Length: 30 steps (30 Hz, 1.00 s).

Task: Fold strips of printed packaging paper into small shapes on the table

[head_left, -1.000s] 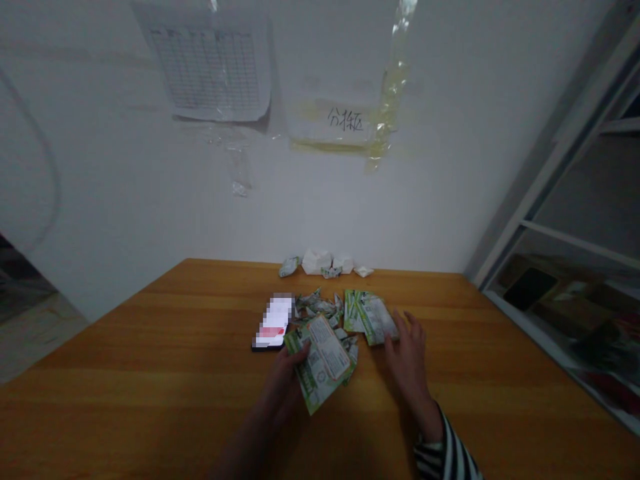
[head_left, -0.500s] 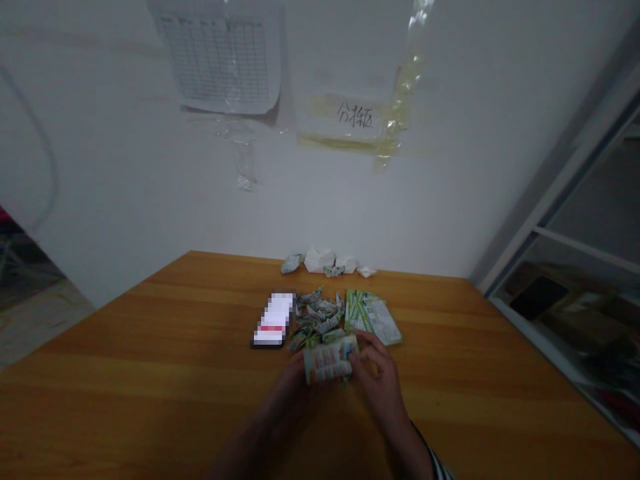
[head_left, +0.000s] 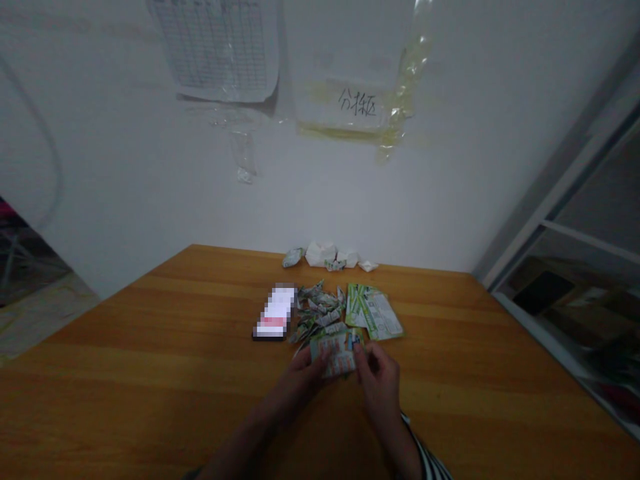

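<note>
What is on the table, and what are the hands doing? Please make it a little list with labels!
Left hand: left hand grips the green and white printed paper sheet by its left edge.
Right hand: right hand pinches the same sheet's right edge.
Beyond the hands: pile of small folded green and white papers, flat stack of green and white sheets.
Left of pile: black phone with lit screen.
Far edge: crumpled white paper lumps.
Surface: brown wooden table.

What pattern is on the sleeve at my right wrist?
Black and white stripes; the head view shows the sleeve behind the right hand gripping the packet.
</note>
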Each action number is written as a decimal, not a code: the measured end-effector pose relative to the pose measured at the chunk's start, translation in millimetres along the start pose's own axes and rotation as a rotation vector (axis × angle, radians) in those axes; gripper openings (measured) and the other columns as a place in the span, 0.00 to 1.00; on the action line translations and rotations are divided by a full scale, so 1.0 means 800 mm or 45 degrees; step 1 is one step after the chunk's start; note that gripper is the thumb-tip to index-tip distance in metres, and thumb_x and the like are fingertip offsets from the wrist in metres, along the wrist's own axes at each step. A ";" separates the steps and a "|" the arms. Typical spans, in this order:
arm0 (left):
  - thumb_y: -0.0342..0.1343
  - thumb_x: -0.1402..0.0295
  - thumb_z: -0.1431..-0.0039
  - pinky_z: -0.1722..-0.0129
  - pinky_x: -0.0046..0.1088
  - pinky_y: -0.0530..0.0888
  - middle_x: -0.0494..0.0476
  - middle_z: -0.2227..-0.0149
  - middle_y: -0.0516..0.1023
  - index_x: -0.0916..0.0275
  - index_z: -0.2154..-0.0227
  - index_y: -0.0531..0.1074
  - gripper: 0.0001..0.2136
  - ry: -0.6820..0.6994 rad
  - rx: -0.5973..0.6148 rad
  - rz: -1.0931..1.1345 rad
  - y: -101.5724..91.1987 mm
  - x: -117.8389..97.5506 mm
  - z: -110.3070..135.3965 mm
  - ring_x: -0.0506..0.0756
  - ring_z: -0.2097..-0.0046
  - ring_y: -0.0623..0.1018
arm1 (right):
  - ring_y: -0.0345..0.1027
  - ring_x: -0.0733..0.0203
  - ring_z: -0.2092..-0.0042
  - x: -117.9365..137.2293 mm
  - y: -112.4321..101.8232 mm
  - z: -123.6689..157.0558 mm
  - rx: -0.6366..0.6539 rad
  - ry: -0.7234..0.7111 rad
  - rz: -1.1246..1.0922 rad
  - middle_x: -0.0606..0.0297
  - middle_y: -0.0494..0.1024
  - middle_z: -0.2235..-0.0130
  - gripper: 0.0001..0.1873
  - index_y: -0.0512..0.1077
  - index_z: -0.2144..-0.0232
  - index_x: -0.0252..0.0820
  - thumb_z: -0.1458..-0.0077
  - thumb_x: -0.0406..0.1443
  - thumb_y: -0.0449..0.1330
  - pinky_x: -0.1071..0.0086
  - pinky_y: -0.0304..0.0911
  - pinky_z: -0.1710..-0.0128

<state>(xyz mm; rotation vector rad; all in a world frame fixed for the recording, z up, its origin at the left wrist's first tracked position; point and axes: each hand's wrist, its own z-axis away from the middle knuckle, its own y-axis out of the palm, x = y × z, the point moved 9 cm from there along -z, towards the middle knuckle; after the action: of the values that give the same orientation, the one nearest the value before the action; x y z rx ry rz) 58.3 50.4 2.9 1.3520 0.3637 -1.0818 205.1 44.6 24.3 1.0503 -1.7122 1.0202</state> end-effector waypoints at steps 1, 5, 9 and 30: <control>0.66 0.67 0.50 0.50 0.38 0.74 0.63 0.57 0.83 0.63 0.60 0.79 0.13 0.000 -0.007 0.000 0.000 -0.001 0.001 0.63 0.52 0.80 | 0.53 0.66 0.78 0.000 0.000 0.001 -0.002 0.011 0.003 0.74 0.57 0.82 0.22 0.59 0.81 0.43 0.40 0.47 0.54 0.74 0.50 0.78; 0.67 0.63 0.51 0.50 0.39 0.74 0.64 0.57 0.82 0.65 0.59 0.79 0.17 0.016 0.011 0.005 0.004 -0.004 0.002 0.63 0.52 0.79 | 0.53 0.66 0.79 -0.003 0.000 0.005 -0.047 0.032 -0.008 0.74 0.58 0.82 0.22 0.59 0.81 0.43 0.41 0.48 0.54 0.74 0.49 0.80; 0.66 0.58 0.50 0.49 0.40 0.73 0.64 0.58 0.83 0.65 0.57 0.78 0.20 0.005 0.024 -0.036 0.007 -0.006 0.003 0.63 0.53 0.79 | 0.52 0.68 0.80 -0.005 0.000 0.007 -0.080 0.015 -0.020 0.75 0.58 0.83 0.22 0.59 0.82 0.43 0.41 0.48 0.54 0.75 0.49 0.81; 0.57 0.54 0.42 0.56 0.32 0.74 0.59 0.60 0.82 0.63 0.59 0.78 0.17 0.232 0.052 -0.286 -0.006 -0.013 -0.005 0.58 0.57 0.79 | 0.58 0.70 0.84 -0.020 0.024 -0.003 0.150 0.266 -0.555 0.76 0.67 0.82 0.20 0.66 0.66 0.42 0.49 0.51 0.63 0.77 0.58 0.86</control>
<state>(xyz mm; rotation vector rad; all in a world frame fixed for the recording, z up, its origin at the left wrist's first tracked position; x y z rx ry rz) 50.5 59.4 6.6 1.4762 0.6431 -1.1574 192.1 56.6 6.0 1.2749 -1.1972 0.9158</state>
